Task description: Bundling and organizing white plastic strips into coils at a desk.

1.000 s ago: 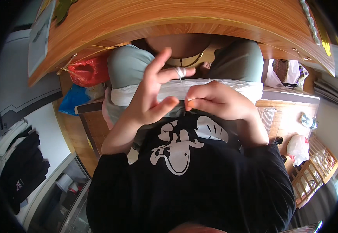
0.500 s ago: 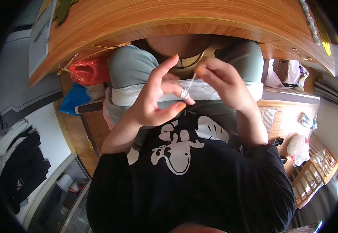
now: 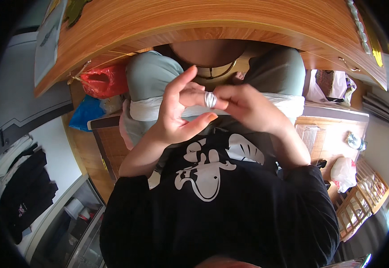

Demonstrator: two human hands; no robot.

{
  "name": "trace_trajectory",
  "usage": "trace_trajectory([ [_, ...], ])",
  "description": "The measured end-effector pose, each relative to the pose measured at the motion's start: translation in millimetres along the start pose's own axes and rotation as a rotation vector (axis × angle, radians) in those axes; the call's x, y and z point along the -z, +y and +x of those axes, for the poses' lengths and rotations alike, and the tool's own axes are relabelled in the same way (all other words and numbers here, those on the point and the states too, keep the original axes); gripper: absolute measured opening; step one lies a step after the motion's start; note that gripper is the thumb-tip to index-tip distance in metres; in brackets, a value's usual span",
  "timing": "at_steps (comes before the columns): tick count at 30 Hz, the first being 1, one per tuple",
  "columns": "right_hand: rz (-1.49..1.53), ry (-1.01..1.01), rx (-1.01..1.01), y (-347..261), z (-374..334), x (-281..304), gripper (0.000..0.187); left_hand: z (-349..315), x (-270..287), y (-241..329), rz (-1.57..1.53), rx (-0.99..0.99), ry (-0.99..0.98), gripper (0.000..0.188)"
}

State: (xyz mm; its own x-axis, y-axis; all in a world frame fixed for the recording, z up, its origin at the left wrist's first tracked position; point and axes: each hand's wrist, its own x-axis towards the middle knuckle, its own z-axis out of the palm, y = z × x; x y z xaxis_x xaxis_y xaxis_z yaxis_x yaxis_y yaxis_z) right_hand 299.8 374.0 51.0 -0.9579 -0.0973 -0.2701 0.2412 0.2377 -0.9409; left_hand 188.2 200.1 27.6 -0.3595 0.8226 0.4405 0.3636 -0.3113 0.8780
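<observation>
White thread wound crosswise round a finger of spread left hand, right hand curled just beside, hold unclear.

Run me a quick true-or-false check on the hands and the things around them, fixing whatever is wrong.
1. A white strand is wound around a finger of the left hand. True.
2. The two hands are far apart. False: the right hand is close by the tip of that finger.
3. A red plastic bag is on the person's left. True.
4. The person wears plain white on top. False: the shirt is black with a pale print.
5. The desk has a wood-grain surface. True.
</observation>
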Motion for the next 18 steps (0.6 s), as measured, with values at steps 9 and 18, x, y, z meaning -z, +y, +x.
trace_trajectory([
  [9, 0.281, 0.243, -0.052, -1.5, -1.0, -15.3, 0.015, -3.0, -3.0, -12.0, 0.539, -0.183, -0.021, 0.074],
  [18, -0.165, 0.465, 0.221, -8.0, -1.1, -18.6, 0.008, -16.2, -5.0, -18.0, 0.408, 0.048, 0.015, 0.078],
])
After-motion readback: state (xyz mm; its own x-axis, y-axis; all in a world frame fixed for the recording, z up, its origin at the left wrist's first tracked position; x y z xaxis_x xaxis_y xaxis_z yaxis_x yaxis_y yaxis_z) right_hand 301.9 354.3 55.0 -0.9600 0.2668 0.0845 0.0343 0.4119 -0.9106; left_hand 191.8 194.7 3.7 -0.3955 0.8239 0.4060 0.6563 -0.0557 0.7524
